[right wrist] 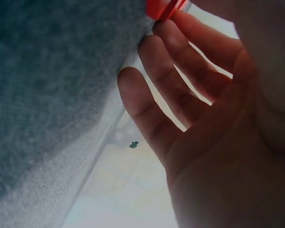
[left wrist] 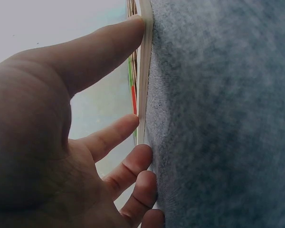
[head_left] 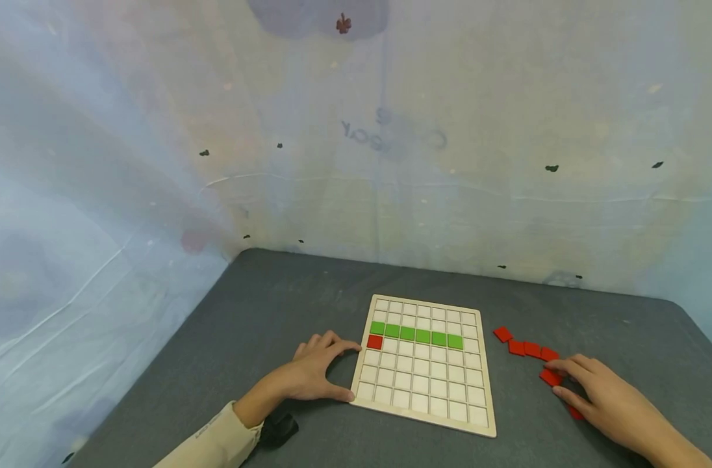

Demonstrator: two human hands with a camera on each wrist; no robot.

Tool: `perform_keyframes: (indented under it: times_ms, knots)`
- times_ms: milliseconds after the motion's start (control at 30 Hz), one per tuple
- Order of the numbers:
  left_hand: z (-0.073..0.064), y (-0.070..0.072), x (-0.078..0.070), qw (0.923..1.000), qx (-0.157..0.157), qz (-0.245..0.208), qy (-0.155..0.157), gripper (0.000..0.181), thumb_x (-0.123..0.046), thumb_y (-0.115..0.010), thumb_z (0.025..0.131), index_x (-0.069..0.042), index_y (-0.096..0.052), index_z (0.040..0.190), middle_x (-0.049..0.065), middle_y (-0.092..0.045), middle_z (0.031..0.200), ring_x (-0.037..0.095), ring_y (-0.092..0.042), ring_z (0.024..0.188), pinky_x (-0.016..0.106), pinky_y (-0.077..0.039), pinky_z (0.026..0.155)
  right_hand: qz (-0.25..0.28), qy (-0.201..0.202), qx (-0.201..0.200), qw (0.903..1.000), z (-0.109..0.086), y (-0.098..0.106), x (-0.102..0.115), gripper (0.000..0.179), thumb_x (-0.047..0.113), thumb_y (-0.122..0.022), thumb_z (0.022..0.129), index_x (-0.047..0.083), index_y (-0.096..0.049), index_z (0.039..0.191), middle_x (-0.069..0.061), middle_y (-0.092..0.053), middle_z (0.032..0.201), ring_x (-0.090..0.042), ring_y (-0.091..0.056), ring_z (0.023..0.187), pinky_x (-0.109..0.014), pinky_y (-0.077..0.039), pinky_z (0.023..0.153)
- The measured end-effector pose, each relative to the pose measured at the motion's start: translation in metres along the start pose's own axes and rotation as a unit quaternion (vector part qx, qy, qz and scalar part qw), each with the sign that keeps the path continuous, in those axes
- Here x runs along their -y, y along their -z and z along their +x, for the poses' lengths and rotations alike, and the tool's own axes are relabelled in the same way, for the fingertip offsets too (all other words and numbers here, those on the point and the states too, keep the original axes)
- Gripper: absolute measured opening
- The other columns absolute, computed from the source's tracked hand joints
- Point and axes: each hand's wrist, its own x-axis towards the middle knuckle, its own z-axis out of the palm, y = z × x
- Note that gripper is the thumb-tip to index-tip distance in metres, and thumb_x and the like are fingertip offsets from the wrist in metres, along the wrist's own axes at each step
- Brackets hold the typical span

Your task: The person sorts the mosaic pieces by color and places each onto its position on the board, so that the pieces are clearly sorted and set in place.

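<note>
A pale wooden grid board (head_left: 420, 421) lies on the dark table, with a row of several green tiles (head_left: 423, 336) across it. One red tile (head_left: 375, 342) sits in the leftmost cell just below that row. My left hand (head_left: 309, 374) touches the board's left edge with spread thumb and index fingertips, as the left wrist view also shows along the board's side (left wrist: 143, 90). Right of the board, my right hand (head_left: 604, 396) pinches a red tile (head_left: 550, 377) at table level between thumb and index finger. In the right wrist view, red (right wrist: 157, 8) shows at the fingertips, partly cut off.
More loose red tiles (head_left: 532, 349) lie in a curved line between the board and my right hand. Another red tile (head_left: 575, 413) is partly hidden under that hand. A patterned cloth (head_left: 449, 130) hangs behind the grey table (head_left: 297, 292).
</note>
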Motion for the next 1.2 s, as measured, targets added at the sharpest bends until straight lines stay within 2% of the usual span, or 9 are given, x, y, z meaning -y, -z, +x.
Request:
perform_keyframes:
  times_ms: [133,333,633,733,933,1200]
  knots:
    - [0.0000,-0.0008,0.0003,1.0000,-0.002,-0.006,-0.007,0.080,-0.056,-0.080,0.076,-0.036,-0.046,0.145,-0.005,-0.045,0.123,0.016,-0.036,0.104,0.040,-0.025,0.082,0.000,0.000,-0.001,1.0000,-0.0004,-0.0008,-0.0006,0.037,0.031,-0.078,0.084,0.018,-0.069,0.116,0.004,-0.064,0.106,-0.018,-0.062,0.092,-0.040,-0.052,0.073]
    - [-0.0010,0.0005,0.0011,0.9999,-0.008,-0.003,-0.013,0.080,-0.055,-0.081,0.076,-0.034,-0.046,0.146,-0.004,-0.045,0.120,0.015,-0.036,0.103,0.040,-0.025,0.082,0.009,-0.001,-0.003,1.0000,0.0010,0.0009,-0.0001,0.039,0.039,-0.076,0.086,0.017,-0.069,0.118,0.003,-0.064,0.108,-0.020,-0.062,0.094,-0.042,-0.052,0.075]
    - [-0.0013,0.0007,-0.0013,0.9999,-0.004,-0.008,-0.009,0.080,-0.053,-0.082,0.076,-0.035,-0.047,0.145,-0.004,-0.045,0.118,0.017,-0.037,0.104,0.040,-0.026,0.081,0.015,-0.002,-0.002,0.9999,-0.0023,0.0018,-0.0027,0.036,0.029,-0.077,0.086,0.020,-0.068,0.120,0.006,-0.064,0.109,-0.006,-0.060,0.086,-0.027,-0.049,0.068]
    - [-0.0006,0.0003,-0.0013,0.9999,-0.001,-0.009,-0.006,0.080,-0.053,-0.082,0.076,-0.036,-0.047,0.145,-0.004,-0.045,0.118,0.017,-0.036,0.103,0.040,-0.026,0.081,0.018,0.014,-0.014,0.9996,-0.0050,-0.0004,-0.0050,0.036,0.024,-0.076,0.087,0.019,-0.066,0.122,0.006,-0.063,0.109,-0.005,-0.059,0.086,-0.026,-0.047,0.066]
    - [0.0001,-0.0002,0.0004,1.0000,0.000,-0.004,-0.001,0.079,-0.055,-0.081,0.076,-0.038,-0.046,0.145,-0.006,-0.045,0.119,0.016,-0.036,0.103,0.039,-0.025,0.081,0.017,0.054,-0.045,0.9974,-0.0070,-0.0045,-0.0074,0.038,0.012,-0.076,0.086,0.018,-0.065,0.122,0.008,-0.059,0.104,0.005,-0.050,0.081,-0.023,-0.042,0.062]
    - [-0.0016,0.0009,-0.0019,0.9999,0.003,-0.012,-0.003,0.079,-0.054,-0.081,0.077,-0.036,-0.046,0.145,-0.006,-0.045,0.121,0.017,-0.036,0.104,0.040,-0.024,0.081,0.011,0.071,-0.068,0.9951,-0.0070,-0.0060,-0.0089,0.042,0.006,-0.077,0.084,0.017,-0.065,0.122,0.006,-0.055,0.100,0.010,-0.041,0.076,-0.021,-0.037,0.058]
